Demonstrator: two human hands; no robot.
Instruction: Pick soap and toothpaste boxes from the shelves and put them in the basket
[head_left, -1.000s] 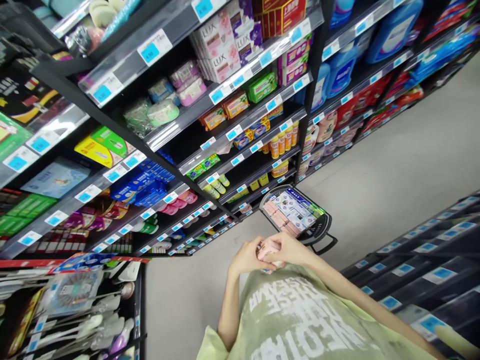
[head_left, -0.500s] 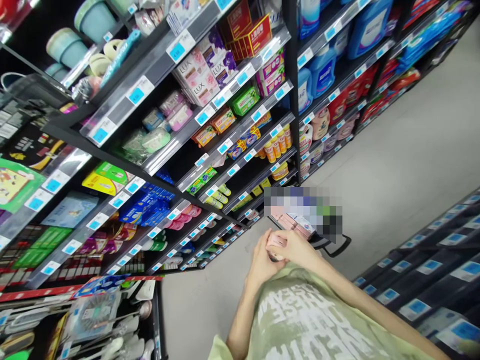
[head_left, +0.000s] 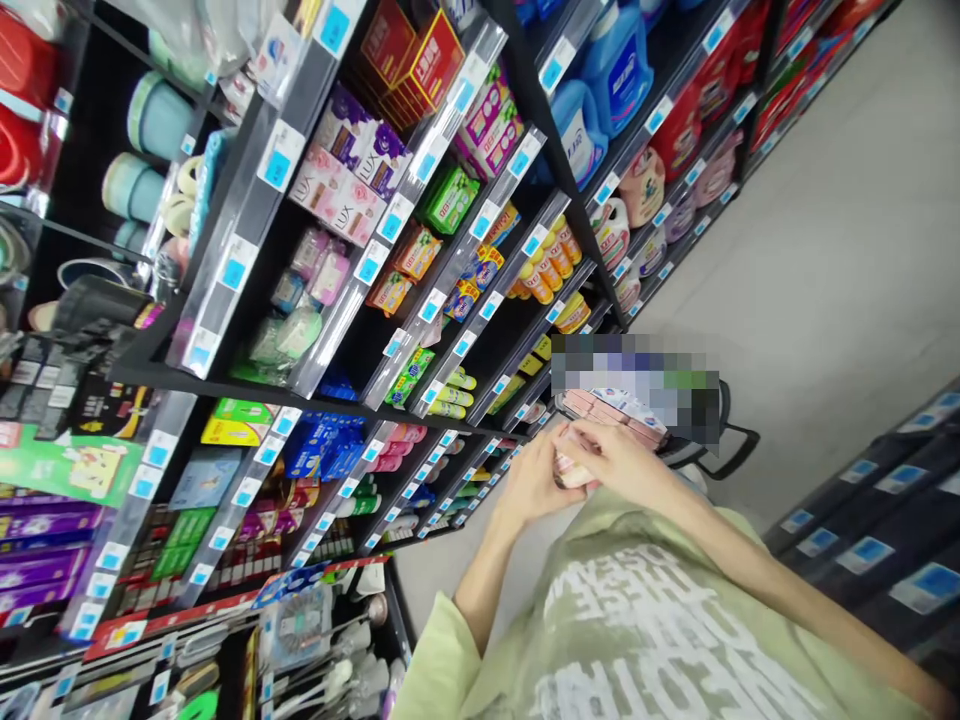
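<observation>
In front of my shirt, a small pink package [head_left: 573,468] is held between both hands. My left hand [head_left: 534,478] wraps its left side and underside. My right hand [head_left: 616,456] grips the right side with bent fingers across the top. The fingers cover most of the package, so its label cannot be read. Just beyond my hands stands a dark basket or cart with a black handle [head_left: 739,455]. Stacked pink boxes [head_left: 600,412] lie in it, one area showing a white and blue label. Its upper part is blurred out.
Tall shelving on the left holds LUX soap boxes [head_left: 341,195], a green soap pack [head_left: 451,198] and yellow bottles [head_left: 551,262]. Blue detergent bottles [head_left: 619,75] stand farther along. Grey floor [head_left: 817,230] runs down the aisle. Another shelf unit [head_left: 862,510] with price tags borders the right.
The view has tilted and shifted, so shelves and basket sit differently in the picture. Both hands still hold the pink package, now turned so more of its pale face shows.
</observation>
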